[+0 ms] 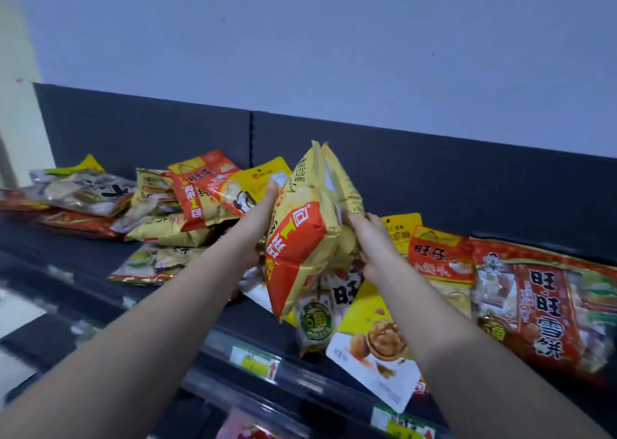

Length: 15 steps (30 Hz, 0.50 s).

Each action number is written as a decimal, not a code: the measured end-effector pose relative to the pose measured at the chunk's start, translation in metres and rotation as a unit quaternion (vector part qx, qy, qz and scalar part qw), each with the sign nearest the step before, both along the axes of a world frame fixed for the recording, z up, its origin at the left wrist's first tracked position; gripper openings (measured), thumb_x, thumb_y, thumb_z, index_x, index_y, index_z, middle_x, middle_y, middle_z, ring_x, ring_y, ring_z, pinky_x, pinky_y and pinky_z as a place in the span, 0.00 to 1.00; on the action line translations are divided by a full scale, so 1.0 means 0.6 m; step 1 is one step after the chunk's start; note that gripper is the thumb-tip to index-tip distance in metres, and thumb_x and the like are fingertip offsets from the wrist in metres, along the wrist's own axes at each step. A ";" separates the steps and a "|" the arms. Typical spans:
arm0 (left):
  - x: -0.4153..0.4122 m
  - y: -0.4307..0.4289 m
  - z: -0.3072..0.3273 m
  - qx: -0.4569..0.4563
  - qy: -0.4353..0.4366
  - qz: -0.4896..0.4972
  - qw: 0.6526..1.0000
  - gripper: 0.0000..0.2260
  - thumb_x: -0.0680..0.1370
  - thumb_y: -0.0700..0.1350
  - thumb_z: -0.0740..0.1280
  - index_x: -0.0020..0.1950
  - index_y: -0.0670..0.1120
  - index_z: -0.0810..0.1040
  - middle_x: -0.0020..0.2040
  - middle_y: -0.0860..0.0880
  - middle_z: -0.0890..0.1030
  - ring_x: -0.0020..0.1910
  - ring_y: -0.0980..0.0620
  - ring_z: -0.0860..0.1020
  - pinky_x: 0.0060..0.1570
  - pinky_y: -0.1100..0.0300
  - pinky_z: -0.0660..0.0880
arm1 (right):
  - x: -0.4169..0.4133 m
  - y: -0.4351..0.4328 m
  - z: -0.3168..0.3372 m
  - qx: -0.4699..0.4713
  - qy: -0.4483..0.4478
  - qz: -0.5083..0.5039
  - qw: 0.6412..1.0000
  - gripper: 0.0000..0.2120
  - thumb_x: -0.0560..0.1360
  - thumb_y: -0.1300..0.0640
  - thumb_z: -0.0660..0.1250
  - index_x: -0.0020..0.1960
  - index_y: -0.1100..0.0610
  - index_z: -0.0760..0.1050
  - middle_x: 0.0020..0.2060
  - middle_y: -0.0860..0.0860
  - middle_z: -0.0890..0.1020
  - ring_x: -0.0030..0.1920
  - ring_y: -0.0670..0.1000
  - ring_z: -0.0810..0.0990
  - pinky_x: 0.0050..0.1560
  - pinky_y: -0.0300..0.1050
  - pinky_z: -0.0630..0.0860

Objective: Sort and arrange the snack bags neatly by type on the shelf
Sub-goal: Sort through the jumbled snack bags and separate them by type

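Note:
Both my hands hold a stack of yellow chip bags [307, 235] with a red band, raised upright above the dark shelf [83, 255]. My left hand [263, 218] presses its left face, fingers up the side. My right hand [370, 241] grips the right side from behind. Under the stack lie a yellow walnut bag [377, 345] and a small bag with a green round label [315, 320]. A red rice-cracker bag [547, 308] and a red-and-yellow bag [440, 255] lie to the right. A loose heap of mixed bags [187, 205] lies to the left.
The shelf's dark back panel [467, 178] rises behind the bags, with a pale wall above. Price tags [255, 362] sit in the front rail. A lower shelf with pink packaging [240, 428] shows at the bottom edge. Bare shelf surface lies at the near left.

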State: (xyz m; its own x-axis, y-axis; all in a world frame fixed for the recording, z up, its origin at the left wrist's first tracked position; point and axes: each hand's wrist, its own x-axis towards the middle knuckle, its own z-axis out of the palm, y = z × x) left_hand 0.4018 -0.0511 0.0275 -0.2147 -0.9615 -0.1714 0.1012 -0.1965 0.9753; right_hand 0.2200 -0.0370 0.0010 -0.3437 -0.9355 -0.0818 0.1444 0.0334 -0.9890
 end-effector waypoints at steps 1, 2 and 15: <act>0.024 -0.005 0.002 0.005 0.014 -0.008 1.000 0.32 0.72 0.72 0.59 0.59 0.48 0.79 0.53 0.43 0.85 0.53 0.42 0.82 0.57 0.44 0.77 | 0.026 -0.010 0.003 -0.006 -0.017 -0.001 1.000 0.46 0.57 0.41 0.78 0.71 0.49 0.65 0.59 0.54 0.80 0.52 0.58 0.83 0.43 0.53 0.83; 0.048 -0.013 0.003 0.016 0.024 -0.013 1.000 0.34 0.69 0.73 0.62 0.60 0.47 0.80 0.52 0.43 0.85 0.52 0.42 0.83 0.55 0.44 0.77 | 0.051 -0.021 0.005 -0.011 -0.034 0.000 0.999 0.43 0.59 0.42 0.78 0.70 0.50 0.67 0.58 0.55 0.81 0.51 0.58 0.84 0.41 0.53 0.83; 0.288 -0.115 0.012 -0.027 0.049 0.003 0.998 0.40 0.64 0.76 0.59 0.63 0.49 0.77 0.49 0.45 0.86 0.45 0.45 0.85 0.44 0.51 0.80 | 0.333 -0.136 0.032 -0.075 -0.035 -0.024 0.996 0.48 0.48 0.35 0.77 0.67 0.42 0.67 0.58 0.51 0.80 0.55 0.57 0.82 0.59 0.60 0.78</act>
